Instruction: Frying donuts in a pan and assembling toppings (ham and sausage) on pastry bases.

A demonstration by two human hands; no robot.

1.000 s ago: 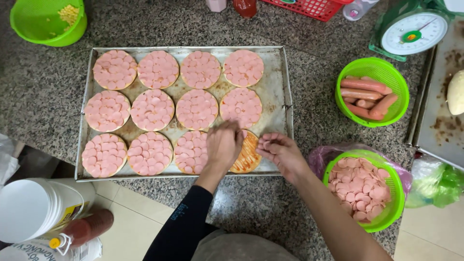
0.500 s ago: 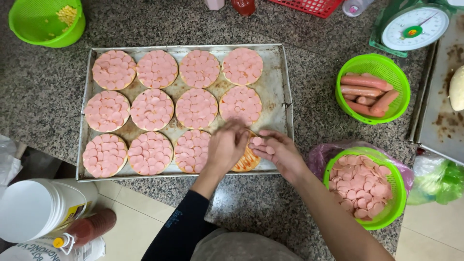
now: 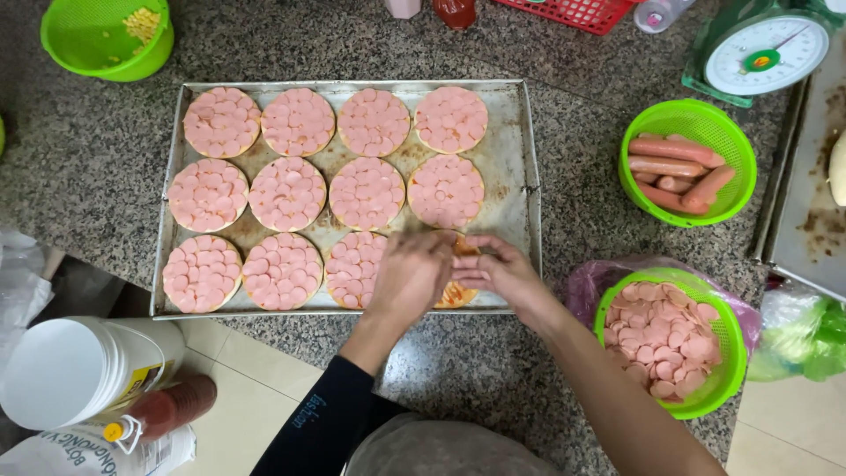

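Note:
A metal baking tray (image 3: 520, 141) on a granite counter holds several round bases covered with pink sausage slices (image 3: 366, 194). At the tray's front right corner lies one sauced base (image 3: 456, 293), mostly hidden by my hands. My left hand (image 3: 412, 275) rests over it, fingers curled down. My right hand (image 3: 499, 271) meets it from the right, fingertips pinched together over the base; whether it holds slices I cannot tell.
A green basket of sliced sausage (image 3: 670, 335) stands right of my hands. A green basket of whole sausages (image 3: 683, 167) and a kitchen scale (image 3: 762, 53) sit behind. A green bowl with corn (image 3: 106, 35) is far left. A white tub (image 3: 79, 370) stands below the counter.
Both hands have drawn together over the front right base. My right hand has moved left from the tray's edge to meet my left hand.

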